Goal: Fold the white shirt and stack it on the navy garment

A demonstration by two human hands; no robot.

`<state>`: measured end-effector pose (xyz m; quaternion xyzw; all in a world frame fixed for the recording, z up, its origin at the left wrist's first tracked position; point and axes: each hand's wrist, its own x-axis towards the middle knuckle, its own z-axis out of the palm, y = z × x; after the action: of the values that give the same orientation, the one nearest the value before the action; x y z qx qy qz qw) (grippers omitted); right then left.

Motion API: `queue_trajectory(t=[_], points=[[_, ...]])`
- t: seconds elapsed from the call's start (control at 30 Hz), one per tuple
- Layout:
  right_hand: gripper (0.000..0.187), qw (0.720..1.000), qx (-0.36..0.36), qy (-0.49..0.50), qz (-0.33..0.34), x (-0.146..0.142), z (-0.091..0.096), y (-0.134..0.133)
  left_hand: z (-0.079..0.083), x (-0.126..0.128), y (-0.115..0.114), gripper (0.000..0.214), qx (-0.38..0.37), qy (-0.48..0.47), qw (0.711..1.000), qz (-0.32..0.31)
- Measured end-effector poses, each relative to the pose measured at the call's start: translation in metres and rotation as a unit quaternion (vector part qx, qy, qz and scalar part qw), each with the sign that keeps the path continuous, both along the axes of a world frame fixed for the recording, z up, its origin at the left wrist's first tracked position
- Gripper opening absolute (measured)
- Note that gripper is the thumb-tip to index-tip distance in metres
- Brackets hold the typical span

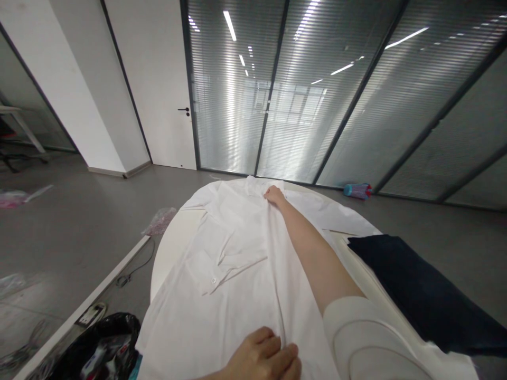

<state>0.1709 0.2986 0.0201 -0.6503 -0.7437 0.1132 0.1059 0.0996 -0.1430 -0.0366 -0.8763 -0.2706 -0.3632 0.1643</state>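
A white button-up shirt (237,311) lies spread over the round white table (168,258). One sleeve is folded in across the body, its cuff (214,281) with a button pointing toward me. My right hand (274,196) reaches to the far end and pinches the front edge just below the collar. Close to me, my left hand (264,358) has its fingers closed on the same front edge near the hem. Between the two hands the edge runs nearly straight. The other sleeve stretches out to the far right.
Folded dark navy cloth (428,295) lies on the table's right side. A bin with a black bag (129,322) stands at the lower left, beside a power strip (91,315) and cables. Plastic bags (160,220) lie on the floor. Beyond is a glass partition (293,132).
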Motion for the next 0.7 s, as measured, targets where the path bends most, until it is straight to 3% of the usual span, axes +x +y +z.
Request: queue_trajectory(t=[0.13, 0.33, 0.47, 0.57, 0.63, 0.7], points=[[0.037, 0.999, 0.008, -0.015, -0.028, -0.007, -0.001, -0.004, -0.005, 0.002, 0.001, 0.017, -0.015, 0.043, 0.999, -0.002], [0.044, 0.998, 0.014, -0.04, -0.04, -0.006, 0.002, -0.006, 0.001, 0.001, 0.005, 0.018, -0.049, 0.047, 0.998, -0.018], [0.045, 0.998, 0.005, -0.049, -0.04, -0.007, 0.002, -0.001, -0.003, 0.006, 0.004, 0.019, -0.062, 0.001, 0.998, -0.021], [0.048, 0.998, 0.027, -0.048, -0.036, -0.008, 0.001, 0.002, -0.011, 0.013, 0.003, 0.023, -0.095, -0.046, 0.994, 0.03], [0.054, 0.997, 0.053, -0.047, -0.022, -0.01, -0.004, 0.003, -0.016, 0.016, 0.003, 0.027, -0.084, -0.066, 0.993, 0.049], [0.061, 0.997, 0.062, -0.046, -0.006, -0.012, -0.012, 0.002, -0.019, 0.015, 0.004, 0.031, -0.047, -0.065, 0.996, 0.027]])
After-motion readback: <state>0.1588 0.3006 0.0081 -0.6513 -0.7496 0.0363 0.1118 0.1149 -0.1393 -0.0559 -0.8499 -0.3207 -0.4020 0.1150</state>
